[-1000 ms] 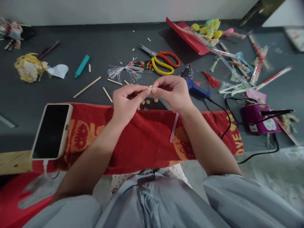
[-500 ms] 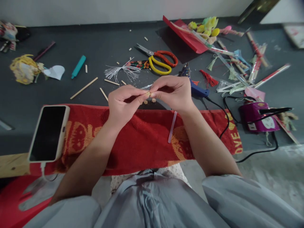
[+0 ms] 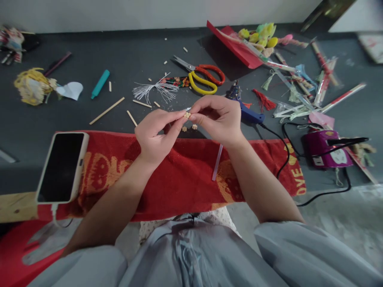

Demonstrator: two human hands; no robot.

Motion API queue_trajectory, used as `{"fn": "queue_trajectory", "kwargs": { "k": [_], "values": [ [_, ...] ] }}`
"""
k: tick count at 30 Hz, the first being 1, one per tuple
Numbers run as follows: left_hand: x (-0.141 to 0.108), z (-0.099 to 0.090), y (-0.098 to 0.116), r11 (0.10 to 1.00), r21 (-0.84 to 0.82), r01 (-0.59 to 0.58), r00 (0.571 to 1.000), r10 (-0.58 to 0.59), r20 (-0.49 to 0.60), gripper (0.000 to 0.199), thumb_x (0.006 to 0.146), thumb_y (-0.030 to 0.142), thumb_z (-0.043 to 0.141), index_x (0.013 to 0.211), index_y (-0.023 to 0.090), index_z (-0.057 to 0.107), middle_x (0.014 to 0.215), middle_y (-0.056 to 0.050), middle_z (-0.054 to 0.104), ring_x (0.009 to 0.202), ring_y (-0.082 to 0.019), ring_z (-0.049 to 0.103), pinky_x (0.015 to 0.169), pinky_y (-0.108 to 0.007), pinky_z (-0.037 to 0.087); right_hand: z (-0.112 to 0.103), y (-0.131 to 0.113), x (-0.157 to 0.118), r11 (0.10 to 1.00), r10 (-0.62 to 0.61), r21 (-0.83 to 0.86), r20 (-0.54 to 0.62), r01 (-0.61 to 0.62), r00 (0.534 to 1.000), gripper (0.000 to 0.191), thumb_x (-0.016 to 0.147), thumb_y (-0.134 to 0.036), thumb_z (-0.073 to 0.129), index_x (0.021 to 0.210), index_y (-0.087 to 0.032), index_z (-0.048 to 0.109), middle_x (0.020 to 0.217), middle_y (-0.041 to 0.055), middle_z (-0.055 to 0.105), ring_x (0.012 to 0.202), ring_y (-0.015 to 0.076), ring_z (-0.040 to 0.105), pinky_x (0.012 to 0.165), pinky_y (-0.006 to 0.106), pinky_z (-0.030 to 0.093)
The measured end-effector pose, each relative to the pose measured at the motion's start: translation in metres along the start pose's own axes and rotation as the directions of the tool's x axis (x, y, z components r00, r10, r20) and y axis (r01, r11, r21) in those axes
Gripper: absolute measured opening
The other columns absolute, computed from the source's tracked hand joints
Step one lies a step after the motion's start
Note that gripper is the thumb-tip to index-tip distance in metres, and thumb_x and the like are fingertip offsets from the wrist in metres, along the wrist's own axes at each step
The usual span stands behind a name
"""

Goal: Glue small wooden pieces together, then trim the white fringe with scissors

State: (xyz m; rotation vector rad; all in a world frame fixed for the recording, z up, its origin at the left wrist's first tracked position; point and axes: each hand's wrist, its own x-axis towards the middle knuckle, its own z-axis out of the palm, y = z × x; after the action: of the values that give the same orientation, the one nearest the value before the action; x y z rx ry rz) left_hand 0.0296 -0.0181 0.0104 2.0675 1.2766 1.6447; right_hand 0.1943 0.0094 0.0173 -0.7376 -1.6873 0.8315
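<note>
Left hand (image 3: 157,129): thumb and index finger pinch a small flower-shaped piece (image 3: 187,115), pale wood color, held up just above the table (image 3: 125,48) near the towel's far edge. Right hand (image 3: 221,119): thumb and index finger bent in at the piece's right side; can't tell if they grip it or only touch. A shiny sliver shows by the right index tip, mostly hidden, type unclear.

2 similar pieces, 1 (image 3: 184,129) and 1 (image 3: 194,126), sit on the table below the hands. Red towel (image 3: 176,175) lies along the near edge, under both forearms. On it: phone (image 3: 61,167) at left, cable plugged in; pale translucent stick (image 3: 217,162) near the right wrist.

Beyond the hands: white strand bundle (image 3: 154,87), scissors (image 3: 194,68) with 1 yellow and 1 orange handle. Blue glue gun (image 3: 253,115) just right of the right hand. Thin wooden stick (image 3: 107,111) and teal marker (image 3: 100,84) off to the left.
</note>
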Motion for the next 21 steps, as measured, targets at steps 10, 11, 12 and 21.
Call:
{"fn": "queue_trajectory", "kwargs": {
  "k": [10, 11, 12, 21],
  "values": [
    [0.000, -0.001, 0.001, 1.000, 0.001, 0.015, 1.000, -0.015, 0.026, 0.016, 0.087, 0.036, 0.064, 0.083, 0.024, 0.074, 0.069, 0.000, 0.071, 0.054, -0.009, 0.055, 0.058, -0.026, 0.045, -0.003, -0.002, -0.001, 0.978, -0.134, -0.155, 0.047, 0.140, 0.990, 0.022, 0.088, -0.041, 0.064, 0.081, -0.019, 0.064, 0.075, 0.0006, 0.064, 0.067, 0.0091, 0.058, 0.062, 0.024, 0.048],
    [0.000, -0.002, 0.001, 1.000, 0.018, 0.004, 1.000, -0.005, 0.028, 0.016, 0.087, 0.035, 0.064, 0.083, 0.023, 0.074, 0.069, 0.000, 0.071, 0.054, -0.009, 0.055, 0.058, -0.026, 0.045, -0.004, -0.002, -0.001, 0.970, -0.155, -0.181, 0.055, 0.163, 0.986, 0.021, 0.088, -0.039, 0.063, 0.081, -0.020, 0.065, 0.075, 0.0006, 0.064, 0.068, 0.0097, 0.058, 0.063, 0.025, 0.049],
    [0.000, -0.002, 0.000, 0.999, 0.033, -0.008, 0.999, 0.007, 0.032, 0.016, 0.087, 0.034, 0.064, 0.083, 0.023, 0.074, 0.068, 0.000, 0.071, 0.054, -0.009, 0.054, 0.058, -0.026, 0.045, -0.004, -0.002, -0.001, 0.961, -0.173, -0.210, 0.064, 0.183, 0.983, 0.020, 0.089, -0.038, 0.062, 0.081, -0.020, 0.065, 0.075, 0.0006, 0.064, 0.069, 0.0102, 0.059, 0.064, 0.026, 0.049],
    [0.001, -0.002, -0.004, 0.984, 0.030, -0.176, 0.984, 0.175, 0.036, 0.009, 0.085, 0.025, 0.067, 0.083, 0.020, 0.075, 0.069, 0.001, 0.072, 0.060, -0.008, 0.061, 0.061, -0.022, 0.047, -0.010, 0.000, 0.000, 0.915, -0.241, -0.297, 0.139, 0.273, 0.961, 0.018, 0.093, -0.031, 0.056, 0.080, -0.021, 0.062, 0.075, 0.0003, 0.065, 0.074, 0.0121, 0.062, 0.072, 0.030, 0.049]
  ]
}}
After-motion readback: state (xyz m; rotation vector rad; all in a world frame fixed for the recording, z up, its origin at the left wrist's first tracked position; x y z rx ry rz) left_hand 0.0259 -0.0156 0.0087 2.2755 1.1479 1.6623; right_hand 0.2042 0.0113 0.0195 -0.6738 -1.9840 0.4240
